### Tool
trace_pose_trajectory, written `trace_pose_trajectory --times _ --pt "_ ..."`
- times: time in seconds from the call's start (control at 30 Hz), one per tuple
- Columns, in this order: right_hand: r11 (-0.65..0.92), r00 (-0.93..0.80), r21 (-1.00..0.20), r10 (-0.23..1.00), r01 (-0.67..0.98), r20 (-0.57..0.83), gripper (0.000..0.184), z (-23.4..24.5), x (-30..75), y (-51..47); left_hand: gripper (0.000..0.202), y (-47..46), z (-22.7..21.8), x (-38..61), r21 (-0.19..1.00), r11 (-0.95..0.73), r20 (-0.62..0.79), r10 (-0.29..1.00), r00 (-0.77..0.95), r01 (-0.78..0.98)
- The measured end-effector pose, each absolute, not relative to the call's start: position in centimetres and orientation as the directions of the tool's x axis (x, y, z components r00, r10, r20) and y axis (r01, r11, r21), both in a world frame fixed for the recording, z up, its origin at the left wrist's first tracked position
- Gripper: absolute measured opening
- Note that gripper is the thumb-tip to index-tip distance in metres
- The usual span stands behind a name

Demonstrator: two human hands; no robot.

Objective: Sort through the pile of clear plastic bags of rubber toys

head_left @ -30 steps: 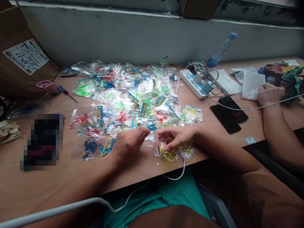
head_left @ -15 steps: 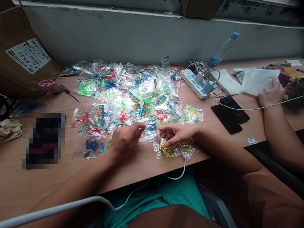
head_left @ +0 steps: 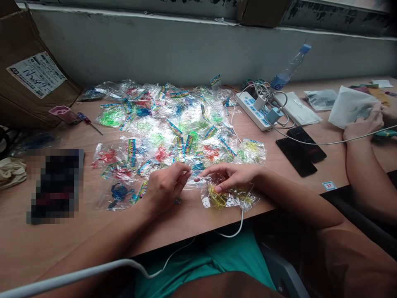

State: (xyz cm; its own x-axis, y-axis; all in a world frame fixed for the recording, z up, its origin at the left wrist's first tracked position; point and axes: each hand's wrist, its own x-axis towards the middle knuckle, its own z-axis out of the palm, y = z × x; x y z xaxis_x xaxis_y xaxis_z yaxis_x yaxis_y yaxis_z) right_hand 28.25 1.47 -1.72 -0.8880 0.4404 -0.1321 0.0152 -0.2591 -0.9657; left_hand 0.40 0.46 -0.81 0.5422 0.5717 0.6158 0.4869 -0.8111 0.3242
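The left hand (head_left: 166,186) is held at lower centre of the frame, its fingers (head_left: 182,176) curled narrow; whether anything is pinched between them cannot be told. The right hand (head_left: 231,178) is poised just above a yellow-toy packet (head_left: 217,198), its forefinger stretched toward the left hand. A heap of clear packets (head_left: 164,124) is spread over the desk (head_left: 46,248) at centre, with a power strip (head_left: 252,109) and phones (head_left: 299,151) to the right, and a white sheet (head_left: 350,107) is held by a co-worker's hand (head_left: 362,126) at far right
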Motion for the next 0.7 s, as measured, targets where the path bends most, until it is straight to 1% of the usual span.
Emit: trace_pose_trajectory --times 0.13,0.2,0.3,0.37,0.43,0.53,0.63,0.7 --pt "-0.254 -0.898 -0.967 0.425 0.008 -0.119 0.055 -1.5 28.1 1.5 0.013 0.4 -0.7 0.5 0.448 -0.786 0.592 0.617 0.518 0.425" --pt "-0.262 -0.898 -0.965 0.422 0.007 -0.121 0.052 -1.4 28.0 1.5 0.018 0.3 -0.6 0.7 0.567 -0.748 0.572 0.659 0.488 0.345" --pt "-0.291 -0.901 -0.957 0.411 0.019 -0.142 0.051 -1.2 28.0 1.5 0.029 0.2 -0.4 1.0 0.786 -0.595 0.475 0.754 0.454 0.167" --pt "-0.314 -0.905 -0.949 0.394 0.032 -0.162 0.053 -1.1 28.0 1.5 0.034 0.2 -0.1 1.2 0.875 -0.477 0.396 0.801 0.449 0.080" --pt "-0.328 -0.903 -0.944 0.394 0.034 -0.170 0.054 -1.1 28.0 1.5 0.037 0.1 0.2 1.3 0.918 -0.396 0.344 0.825 0.448 0.026" --pt "-0.305 -0.892 -0.952 0.430 0.004 -0.142 0.054 -1.2 28.0 1.4 0.040 0.2 0.6 1.3 0.948 -0.317 0.294 0.832 0.471 -0.032" --pt "-0.277 -0.893 -0.961 0.438 -0.023 -0.104 0.055 -1.3 27.9 1.4 0.040 0.3 0.7 1.2 0.951 -0.302 0.296 0.822 0.486 -0.067" --pt "-0.275 -0.895 -0.961 0.434 -0.020 -0.105 0.055 -1.3 27.9 1.4 0.040 0.4 0.7 1.1 0.950 -0.307 0.298 0.826 0.479 -0.062"
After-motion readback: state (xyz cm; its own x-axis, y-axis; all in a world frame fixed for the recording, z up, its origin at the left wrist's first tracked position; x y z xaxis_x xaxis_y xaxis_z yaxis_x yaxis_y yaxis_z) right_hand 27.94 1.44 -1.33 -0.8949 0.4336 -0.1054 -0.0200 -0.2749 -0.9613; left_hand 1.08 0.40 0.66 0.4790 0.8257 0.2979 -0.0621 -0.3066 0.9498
